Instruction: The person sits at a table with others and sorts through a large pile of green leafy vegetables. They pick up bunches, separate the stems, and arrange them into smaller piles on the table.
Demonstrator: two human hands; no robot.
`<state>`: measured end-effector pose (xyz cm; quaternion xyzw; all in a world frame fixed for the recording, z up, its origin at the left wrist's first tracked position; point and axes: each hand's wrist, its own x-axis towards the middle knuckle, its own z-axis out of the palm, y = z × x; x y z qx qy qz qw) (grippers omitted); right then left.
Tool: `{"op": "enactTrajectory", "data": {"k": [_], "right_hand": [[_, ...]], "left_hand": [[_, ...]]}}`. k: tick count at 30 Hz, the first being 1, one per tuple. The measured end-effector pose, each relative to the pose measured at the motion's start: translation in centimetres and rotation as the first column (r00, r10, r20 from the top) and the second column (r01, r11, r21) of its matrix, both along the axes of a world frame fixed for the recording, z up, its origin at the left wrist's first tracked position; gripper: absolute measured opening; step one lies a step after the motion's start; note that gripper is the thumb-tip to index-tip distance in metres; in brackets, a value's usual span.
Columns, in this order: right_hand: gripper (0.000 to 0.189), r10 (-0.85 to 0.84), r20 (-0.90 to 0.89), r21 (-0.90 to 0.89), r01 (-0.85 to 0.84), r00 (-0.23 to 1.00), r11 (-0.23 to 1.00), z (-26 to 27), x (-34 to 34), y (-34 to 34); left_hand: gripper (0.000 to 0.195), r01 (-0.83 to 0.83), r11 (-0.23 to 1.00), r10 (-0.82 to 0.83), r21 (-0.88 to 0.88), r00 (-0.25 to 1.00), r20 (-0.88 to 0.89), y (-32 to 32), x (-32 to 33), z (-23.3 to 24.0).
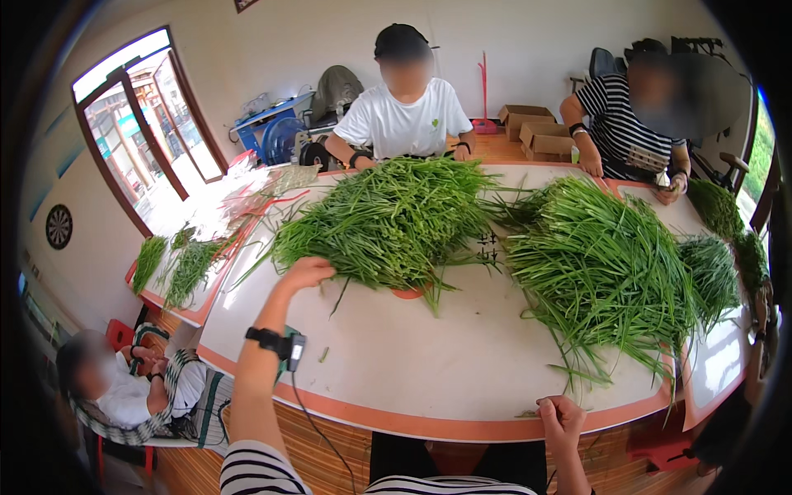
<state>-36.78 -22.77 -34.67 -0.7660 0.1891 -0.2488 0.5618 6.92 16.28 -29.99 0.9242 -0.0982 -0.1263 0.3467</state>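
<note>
Two large heaps of long green leafy stalks lie on the white table with an orange border. My left hand reaches to the lower left edge of the middle heap, its fingertips at the stalks; whether they grip any cannot be told. At the table's near edge, my right hand is curled closed, thumb against the fingers, with nothing visible in it. The right heap spreads beyond that hand, its loose leaf ends trailing towards it. A short green scrap lies on the table right of my left forearm.
Across the table stands a person in a white T-shirt; another in a striped shirt is at the far right. Someone sits at the lower left. Smaller green bundles and plastic bags lie at the left. A cable hangs from my left wrist device.
</note>
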Motion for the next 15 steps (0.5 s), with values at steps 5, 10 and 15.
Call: {"op": "enactTrajectory", "data": {"k": [5, 10, 15], "right_hand": [[0.011, 0.107, -0.002, -0.230, -0.105, 0.994, 0.968, 1.0, 1.4, 1.1], [0.013, 0.125, 0.065, -0.362, -0.093, 0.990, 0.928, 0.9, 1.1, 0.4], [0.014, 0.086, 0.085, -0.379, -0.048, 0.993, 0.924, 0.9, 0.8, 0.8]], "left_hand": [[0.039, -0.402, 0.884, 0.245, 0.240, 0.834, 0.494, 20.6, 3.5, -0.9], [0.049, -0.473, 0.792, 0.304, 0.386, 0.854, 0.423, 25.0, 10.2, -5.4], [0.051, -0.361, 0.828, 0.188, 0.429, 0.899, 0.395, 19.3, 14.5, -4.3]]}}
